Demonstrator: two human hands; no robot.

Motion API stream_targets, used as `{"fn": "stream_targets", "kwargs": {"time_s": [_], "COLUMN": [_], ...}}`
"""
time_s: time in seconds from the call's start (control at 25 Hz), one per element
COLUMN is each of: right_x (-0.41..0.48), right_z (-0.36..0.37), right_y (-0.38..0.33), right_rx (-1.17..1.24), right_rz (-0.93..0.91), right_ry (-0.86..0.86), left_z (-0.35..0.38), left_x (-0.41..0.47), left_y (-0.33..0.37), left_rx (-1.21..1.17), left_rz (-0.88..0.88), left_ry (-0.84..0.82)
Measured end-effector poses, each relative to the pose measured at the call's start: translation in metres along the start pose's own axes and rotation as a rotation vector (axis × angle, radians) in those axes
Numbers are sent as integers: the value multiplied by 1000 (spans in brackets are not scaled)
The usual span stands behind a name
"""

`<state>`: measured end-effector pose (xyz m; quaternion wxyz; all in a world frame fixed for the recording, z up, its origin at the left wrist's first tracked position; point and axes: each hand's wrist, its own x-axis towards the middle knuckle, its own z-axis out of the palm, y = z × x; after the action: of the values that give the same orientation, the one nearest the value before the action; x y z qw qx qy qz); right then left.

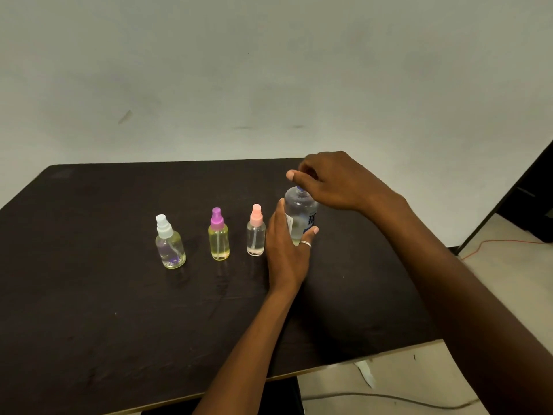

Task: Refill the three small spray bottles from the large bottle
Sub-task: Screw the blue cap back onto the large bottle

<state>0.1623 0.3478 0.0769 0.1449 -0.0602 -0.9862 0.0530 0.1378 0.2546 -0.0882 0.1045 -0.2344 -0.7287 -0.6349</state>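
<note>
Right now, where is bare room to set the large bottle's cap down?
Bare table lies in front of the small bottles, left of the left forearm, and behind them toward the wall. Crowded: the left hand fills the gap between the pink-capped bottle and the large bottle. The right hand grips its cap.

A dark, matte table with a pale edge stands against a scuffed grey-green wall. On the right is light flooring, where a thin orange cable trails far and a grey cable runs near. A dark piece of furniture stands at far right.
</note>
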Motion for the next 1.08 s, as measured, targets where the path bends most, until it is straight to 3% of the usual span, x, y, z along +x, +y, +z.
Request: {"fn": "stream_targets", "kwargs": {"time_s": [0.12,0.4,0.72,0.92,1.08], "right_x": [-1,-1,0,-1,1], "right_z": [-8,-5,18,-2,-15], "right_y": [4,10,-2,9,17], "right_rx": [32,77,-213,134,214], "right_rz": [-68,-77,134,43,-58], "right_ry": [-83,-103,160,30,-85], "left_z": [0,0,0,1,0], "left_x": [0,-1,-1,-1,-1], "left_y": [-2,0,-2,-1,0], "left_rx": [-18,-13,16,13,-4], "left_rz": [12,-13,9,8,-13], "left_ry": [1,-3,24,17,6]}}
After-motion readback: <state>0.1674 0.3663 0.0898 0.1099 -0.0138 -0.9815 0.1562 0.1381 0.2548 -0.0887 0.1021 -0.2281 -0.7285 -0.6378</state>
